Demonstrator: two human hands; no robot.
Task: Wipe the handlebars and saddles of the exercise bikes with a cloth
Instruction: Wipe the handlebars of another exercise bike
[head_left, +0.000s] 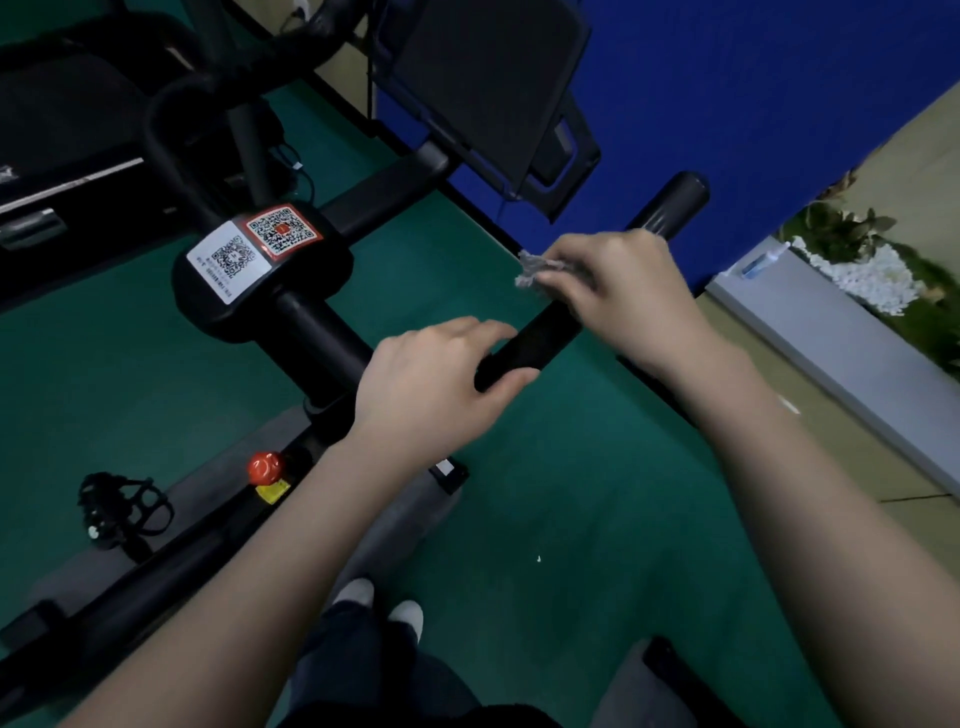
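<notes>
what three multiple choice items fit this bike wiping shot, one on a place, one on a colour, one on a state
1. Where is the cloth?
A on the floor
B in the right hand, against the handlebar
C draped over a saddle

2. What colour is the round knob?
A blue
B white
C red

3. What is the left hand doing?
A gripping the handlebar
B hanging free
C holding a bottle

Answers:
1 B, the grey cloth pokes out from the right hand's fingers on the bar.
2 C, the knob shows plainly red.
3 A, its fingers lie over the bar and the thumb curls under it.
</notes>
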